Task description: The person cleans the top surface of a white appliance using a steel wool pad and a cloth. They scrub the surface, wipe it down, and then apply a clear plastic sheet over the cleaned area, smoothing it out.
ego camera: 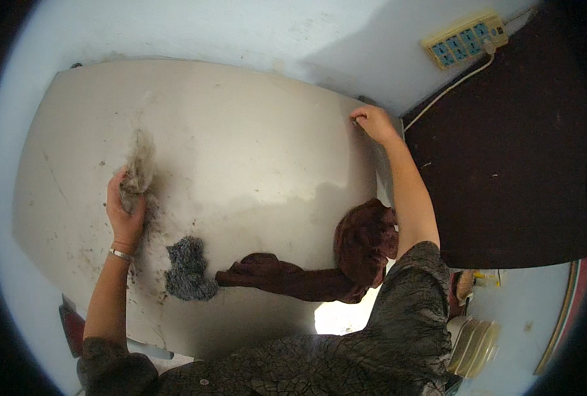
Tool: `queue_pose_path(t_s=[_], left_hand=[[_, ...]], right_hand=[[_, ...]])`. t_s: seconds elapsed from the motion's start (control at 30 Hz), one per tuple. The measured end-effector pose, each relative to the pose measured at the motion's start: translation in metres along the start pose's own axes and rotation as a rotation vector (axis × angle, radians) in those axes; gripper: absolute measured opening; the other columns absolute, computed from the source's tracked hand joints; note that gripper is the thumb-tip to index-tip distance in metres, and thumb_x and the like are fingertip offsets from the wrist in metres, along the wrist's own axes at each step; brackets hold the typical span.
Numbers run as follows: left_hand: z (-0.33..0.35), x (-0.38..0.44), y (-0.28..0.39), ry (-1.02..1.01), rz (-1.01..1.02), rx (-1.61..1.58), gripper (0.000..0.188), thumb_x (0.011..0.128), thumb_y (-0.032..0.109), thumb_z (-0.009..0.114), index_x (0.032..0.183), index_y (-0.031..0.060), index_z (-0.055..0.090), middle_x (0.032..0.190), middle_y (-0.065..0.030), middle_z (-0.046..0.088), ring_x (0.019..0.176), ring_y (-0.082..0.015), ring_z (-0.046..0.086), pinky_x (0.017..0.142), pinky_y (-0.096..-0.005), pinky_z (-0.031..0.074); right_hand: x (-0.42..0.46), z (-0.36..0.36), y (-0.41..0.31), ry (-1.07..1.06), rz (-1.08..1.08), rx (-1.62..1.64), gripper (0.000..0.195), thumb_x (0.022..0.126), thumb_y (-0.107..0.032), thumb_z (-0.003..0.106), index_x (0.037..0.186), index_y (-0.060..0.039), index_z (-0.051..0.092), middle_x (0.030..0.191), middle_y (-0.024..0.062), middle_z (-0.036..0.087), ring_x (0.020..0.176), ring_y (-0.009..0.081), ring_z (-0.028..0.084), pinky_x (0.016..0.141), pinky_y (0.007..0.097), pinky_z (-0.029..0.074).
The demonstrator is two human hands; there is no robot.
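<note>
My left hand [124, 205] is closed around a loose, wispy clump of grey-brown fibre [140, 166] over the left part of a pale tabletop [254, 148]. Dark specks and lint lie scattered around that hand. Near the table's far right corner, my right hand [372, 123] has its thumb and fingertips pinched together; a tiny dark bit shows at the tips, too small to identify. A shaggy dark grey piece of fibre material [188, 270] lies closer to my body. Beside it stretches a crumpled dark brown cloth [298, 282], bunched up at its right end below my right forearm.
A white wall [214, 29] runs along the table's far side. A dark brown panel or surface [501, 163] stands at the right, with a yellowish power strip [466, 39] and its white cord [447, 94] above. Stacked yellowish plastic containers [474, 346] sit at the lower right.
</note>
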State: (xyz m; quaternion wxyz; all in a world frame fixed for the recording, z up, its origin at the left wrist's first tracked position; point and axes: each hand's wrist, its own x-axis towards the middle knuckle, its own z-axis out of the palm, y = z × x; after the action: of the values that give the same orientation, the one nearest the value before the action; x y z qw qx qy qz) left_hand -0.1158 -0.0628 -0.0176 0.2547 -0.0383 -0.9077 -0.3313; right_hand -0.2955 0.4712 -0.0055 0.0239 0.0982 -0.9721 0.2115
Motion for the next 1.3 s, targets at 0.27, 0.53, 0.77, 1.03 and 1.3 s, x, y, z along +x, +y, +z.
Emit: queue_pose_path(t_s=[0.27,0.53,0.77,1.03,1.3], left_hand=[[-0.002,-0.001,-0.001,0.022,0.035,0.007,0.057,0.067,-0.005,0.057,0.121,0.0069,0.043,0.118,-0.0119,0.049,0.11,-0.0272,0.047,0.095,-0.0347,0.037],[0.0,-0.002,-0.005,0.018,0.048,0.02,0.055,0.069,-0.004,0.058,0.121,0.0066,0.044,0.119,-0.0116,0.049,0.11,-0.0268,0.047,0.094,-0.0345,0.037],[0.001,-0.003,-0.007,0.022,0.051,0.03,0.057,0.068,-0.006,0.059,0.122,0.0067,0.043,0.122,-0.0118,0.048,0.113,-0.0271,0.047,0.096,-0.035,0.037],[0.0,-0.001,-0.001,-0.007,0.02,0.002,0.057,0.068,-0.006,0.058,0.122,0.0075,0.043,0.122,-0.0115,0.048,0.112,-0.0271,0.047,0.096,-0.0352,0.037],[0.003,-0.001,-0.005,0.022,0.01,0.03,0.058,0.068,-0.006,0.058,0.122,0.0079,0.043,0.12,-0.0113,0.05,0.112,-0.0271,0.047,0.095,-0.0348,0.037]], right_hand=[[-0.011,0.023,-0.027,0.08,-0.005,-0.293,0.014,0.079,-0.009,0.05,0.084,-0.0009,0.06,0.094,0.0138,0.058,0.09,0.0305,0.054,0.078,0.0393,0.046],[0.002,0.04,-0.002,0.102,-0.021,-0.506,0.018,0.083,-0.007,0.037,0.088,0.0022,0.052,0.095,0.021,0.054,0.09,0.0354,0.053,0.078,0.0432,0.045],[0.013,0.025,-0.005,0.106,0.134,-0.285,0.019,0.084,-0.011,0.042,0.095,0.0012,0.052,0.1,0.0195,0.054,0.095,0.0353,0.051,0.084,0.0452,0.04],[0.001,0.029,-0.031,0.174,-0.18,-0.361,0.02,0.081,-0.016,0.051,0.094,-0.0014,0.056,0.094,0.0139,0.057,0.09,0.0325,0.053,0.079,0.0422,0.043],[0.037,0.045,0.007,0.155,-0.248,-0.526,0.016,0.083,-0.01,0.044,0.09,-0.002,0.056,0.093,0.016,0.057,0.088,0.0337,0.054,0.077,0.0419,0.044]])
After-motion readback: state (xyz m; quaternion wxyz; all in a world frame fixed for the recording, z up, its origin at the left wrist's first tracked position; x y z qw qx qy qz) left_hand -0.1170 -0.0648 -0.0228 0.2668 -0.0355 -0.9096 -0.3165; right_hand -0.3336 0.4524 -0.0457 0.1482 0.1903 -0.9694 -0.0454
